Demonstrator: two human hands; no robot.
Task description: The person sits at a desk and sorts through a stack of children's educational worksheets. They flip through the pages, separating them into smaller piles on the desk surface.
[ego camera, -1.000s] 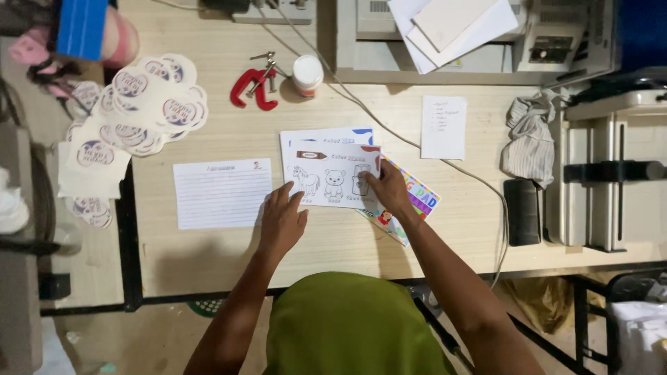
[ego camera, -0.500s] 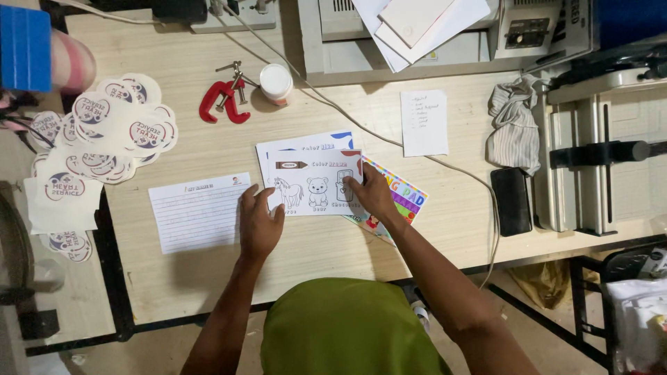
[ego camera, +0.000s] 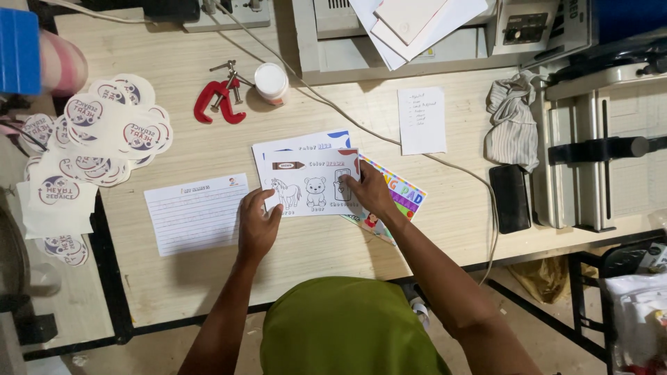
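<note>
White colouring sheets point(ego camera: 306, 182), printed with a horse, a bear and a third small drawing, lie near the middle of the pale wooden worktop point(ego camera: 333, 236), stacked slightly askew so that the lower sheet peeks out along the top and right. The left hand point(ego camera: 258, 223) rests flat on the lower left corner of the top sheet, fingers spread loosely and gripping nothing, while the right hand point(ego camera: 367, 191) presses on the sheet's right edge with its fingertips (whether the thumb is tucked under the paper cannot be told). Just under the right hand, a brightly coloured striped pad point(ego camera: 401, 198) pokes out toward the right, partly covered by the sheets and the wrist. To the left of the left hand lies a white lined sheet point(ego camera: 196, 213), close by but not touching the colouring sheets. Toward the far edge of the worktop sit a red clamp point(ego camera: 217, 103) and a small white-lidded jar point(ego camera: 271, 81), side by side. A heap of round printed stickers point(ego camera: 114, 135) spills over the left edge. Farther right lies a small white note point(ego camera: 422, 119), and beyond it, near the right edge, a crumpled striped cloth point(ego camera: 511, 125) rests above a flat black case point(ego camera: 510, 198). A thin cable point(ego camera: 445, 161) runs across the worktop between the note and the pad.
</note>
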